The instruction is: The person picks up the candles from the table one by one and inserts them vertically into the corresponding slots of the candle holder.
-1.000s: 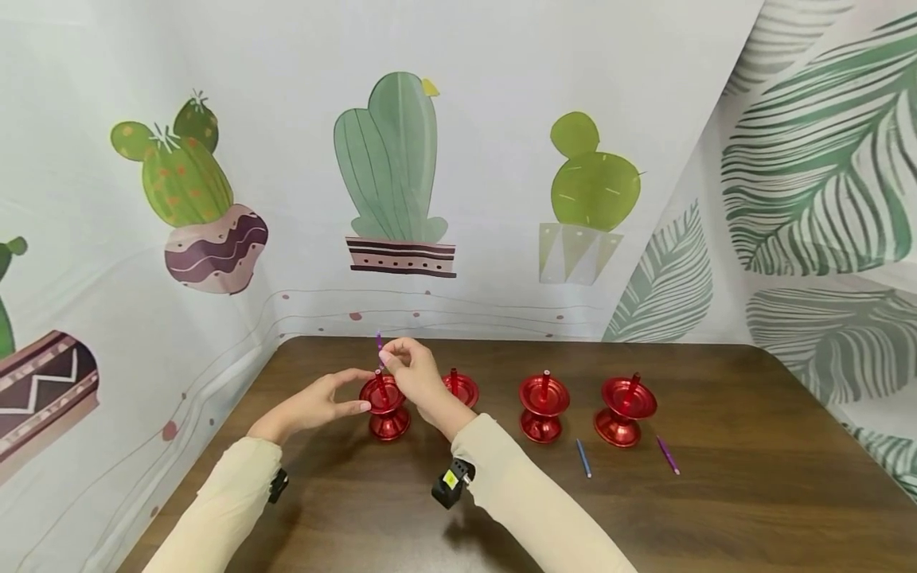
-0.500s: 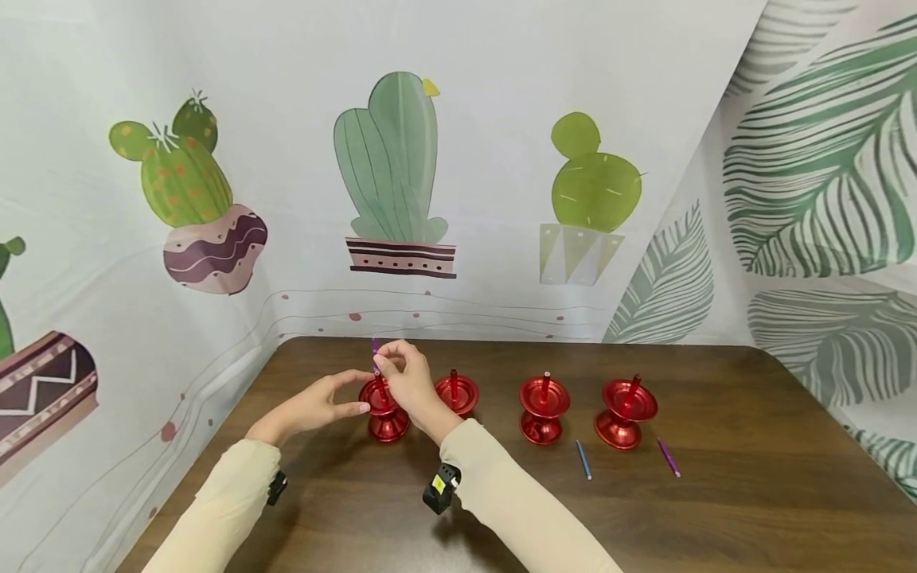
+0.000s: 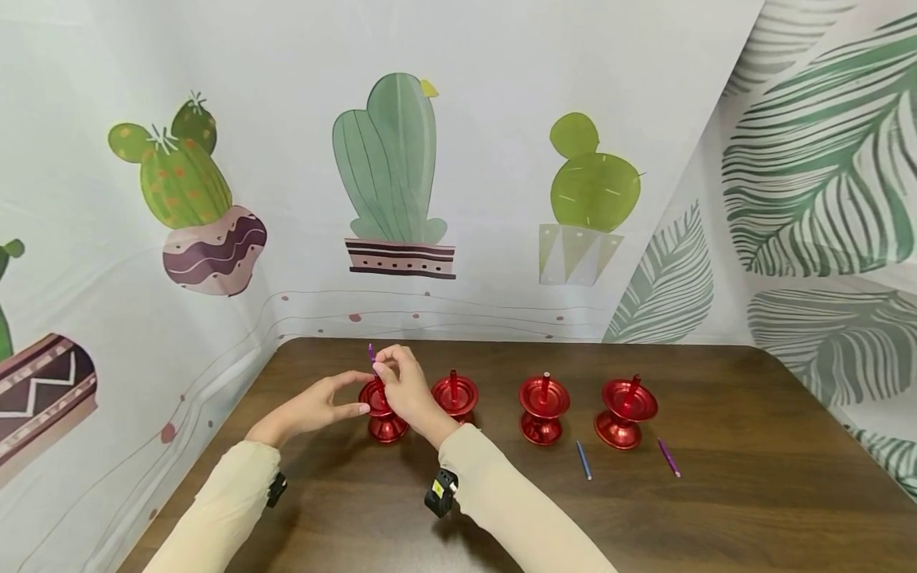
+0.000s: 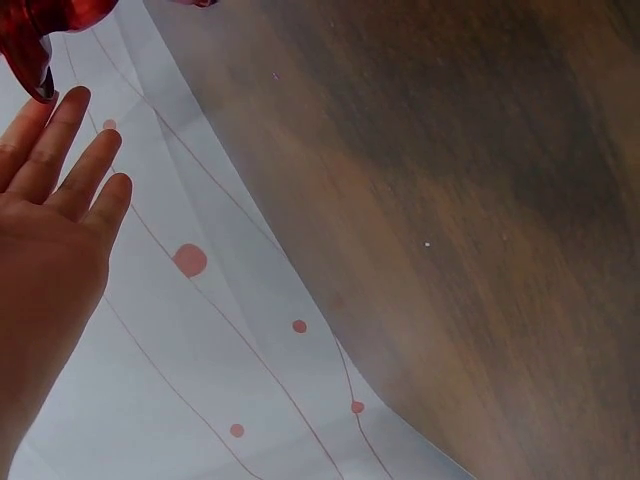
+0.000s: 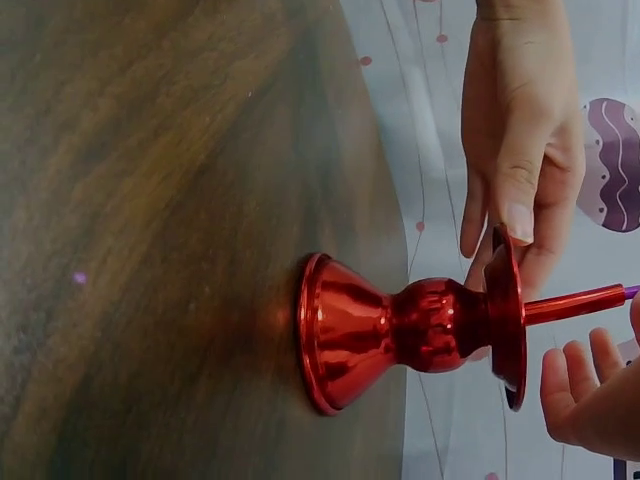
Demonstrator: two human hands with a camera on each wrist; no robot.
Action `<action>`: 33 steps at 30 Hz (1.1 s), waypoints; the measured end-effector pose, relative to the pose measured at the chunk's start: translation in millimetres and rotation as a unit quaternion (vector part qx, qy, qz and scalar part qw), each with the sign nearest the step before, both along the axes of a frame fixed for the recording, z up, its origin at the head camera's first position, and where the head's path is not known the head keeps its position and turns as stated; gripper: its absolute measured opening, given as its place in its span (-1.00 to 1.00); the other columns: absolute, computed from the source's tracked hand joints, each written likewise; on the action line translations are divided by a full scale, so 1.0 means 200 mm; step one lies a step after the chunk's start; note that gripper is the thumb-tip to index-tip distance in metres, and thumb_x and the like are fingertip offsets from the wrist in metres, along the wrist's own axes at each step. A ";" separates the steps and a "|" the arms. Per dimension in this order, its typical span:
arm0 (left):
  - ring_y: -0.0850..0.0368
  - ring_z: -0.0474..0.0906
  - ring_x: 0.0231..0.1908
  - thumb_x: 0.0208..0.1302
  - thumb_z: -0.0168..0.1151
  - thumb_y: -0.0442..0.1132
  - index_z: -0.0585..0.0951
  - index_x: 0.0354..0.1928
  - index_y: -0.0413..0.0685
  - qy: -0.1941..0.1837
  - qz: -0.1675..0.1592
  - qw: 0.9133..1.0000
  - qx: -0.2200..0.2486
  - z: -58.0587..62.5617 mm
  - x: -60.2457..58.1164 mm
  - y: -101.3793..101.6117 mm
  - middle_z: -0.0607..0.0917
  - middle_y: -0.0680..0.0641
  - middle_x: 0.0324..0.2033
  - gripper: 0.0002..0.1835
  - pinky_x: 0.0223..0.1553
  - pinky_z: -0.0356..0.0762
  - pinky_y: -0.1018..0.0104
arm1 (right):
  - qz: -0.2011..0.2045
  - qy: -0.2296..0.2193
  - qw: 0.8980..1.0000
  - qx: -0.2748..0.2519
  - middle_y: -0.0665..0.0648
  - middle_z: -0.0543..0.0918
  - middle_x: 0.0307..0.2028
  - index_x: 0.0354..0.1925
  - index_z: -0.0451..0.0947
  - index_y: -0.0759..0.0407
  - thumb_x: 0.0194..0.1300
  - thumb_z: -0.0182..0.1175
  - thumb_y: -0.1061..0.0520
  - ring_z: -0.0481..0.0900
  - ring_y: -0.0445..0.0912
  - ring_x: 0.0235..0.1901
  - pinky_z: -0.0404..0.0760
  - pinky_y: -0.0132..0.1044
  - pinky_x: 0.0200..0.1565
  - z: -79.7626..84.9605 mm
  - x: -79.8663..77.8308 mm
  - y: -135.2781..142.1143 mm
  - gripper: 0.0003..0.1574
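Observation:
The leftmost red metal candle holder [image 3: 388, 430] stands upright on the table, a narrow tube rising from its dish. My left hand [image 3: 310, 407] holds that dish by the rim, thumb at the near side and fingers at the far side. Between thumb and fingertips, my right hand [image 3: 415, 390] pinches a slim purple candle [image 3: 371, 351] above the holder. In the right wrist view the purple candle [image 5: 632, 292] is lined up with the tube, its lower end right at the tube's mouth. The left wrist view catches only part of the holder [image 4: 40, 45] above my left fingers.
To the right, a second red holder [image 3: 455, 388] stands partly behind my right forearm. Beyond it are a third [image 3: 542, 430] and a fourth [image 3: 618, 430]. A blue candle [image 3: 583, 460] and another purple candle [image 3: 669, 458] lie in front. A printed cloth [image 3: 494, 302] hangs behind the table.
My right hand has moved slightly left and down, bringing the purple candle's lower end to the tube top. My left hand stays on the dish.

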State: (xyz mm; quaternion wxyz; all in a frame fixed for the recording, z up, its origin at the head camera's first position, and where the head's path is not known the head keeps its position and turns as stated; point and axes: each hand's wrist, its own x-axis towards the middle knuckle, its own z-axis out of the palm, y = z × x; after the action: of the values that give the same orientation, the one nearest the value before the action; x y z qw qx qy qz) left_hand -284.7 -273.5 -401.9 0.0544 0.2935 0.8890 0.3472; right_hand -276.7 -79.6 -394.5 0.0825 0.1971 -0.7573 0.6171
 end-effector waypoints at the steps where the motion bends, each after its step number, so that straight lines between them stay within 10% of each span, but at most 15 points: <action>1: -0.26 0.25 0.30 0.26 0.30 -0.10 0.42 0.25 -0.23 0.001 -0.001 1.000 -0.001 0.00 0.00 0.00 0.50 -0.23 0.21 -0.41 0.27 0.14 -0.28 | 0.002 0.005 1.000 0.006 0.08 0.48 -0.17 -0.17 0.47 0.20 0.40 0.06 0.24 0.52 -0.09 -0.11 0.47 -0.32 -0.01 0.00 0.00 0.00 -0.94; 33: -0.24 0.23 0.31 0.27 0.29 -0.11 0.41 0.27 -0.22 -0.009 -0.001 1.000 0.004 0.00 0.01 0.00 0.47 -0.22 0.24 -0.41 0.27 0.12 -0.28 | -0.020 0.115 0.979 0.165 0.08 0.41 -0.24 -0.17 0.29 0.18 0.43 -0.02 0.27 0.38 -0.04 -0.17 0.46 -0.33 -0.09 -0.04 0.01 -0.02 -0.95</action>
State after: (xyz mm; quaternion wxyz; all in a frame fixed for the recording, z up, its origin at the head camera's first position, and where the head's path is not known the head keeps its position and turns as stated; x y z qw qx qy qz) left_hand -283.3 -273.7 -401.0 0.0612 0.2915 0.8870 0.3528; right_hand -275.1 -83.4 -403.0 0.1474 0.2623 -0.8378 0.4556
